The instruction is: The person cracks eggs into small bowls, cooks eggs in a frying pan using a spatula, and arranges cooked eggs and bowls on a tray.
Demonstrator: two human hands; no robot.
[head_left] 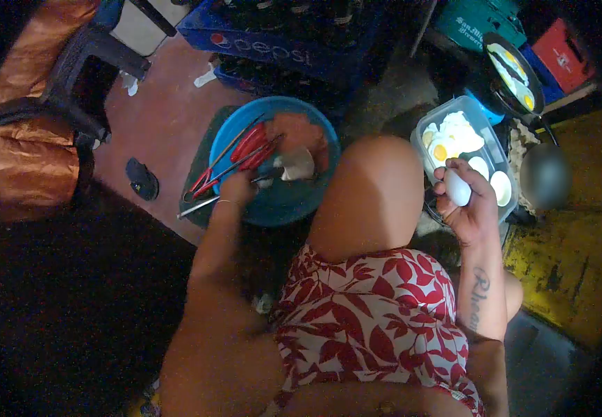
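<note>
My right hand [473, 208] is closed around a white egg [458, 187], held over the near end of a clear plastic container [427, 127]. Inside the container are fried eggs [450, 139] and more white eggs [500, 187]. My left hand [237, 187], smeared by motion, is at the near left rim of a blue basin [294, 217]. Its fingers are closed on a spatula [297, 167], whose metal handle shows on both sides of the hand. Red-handled tongs [249, 147] lie beside it in the basin, next to an orange-pink item [301, 132].
A frying pan [513, 73] with eggs in it sits at the upper right. Blue Pepsi crates [259, 45] with bottles stand behind the basin. A green crate [478, 24] and a red crate [563, 52] are farther right. A dark slipper [141, 179] lies on the floor.
</note>
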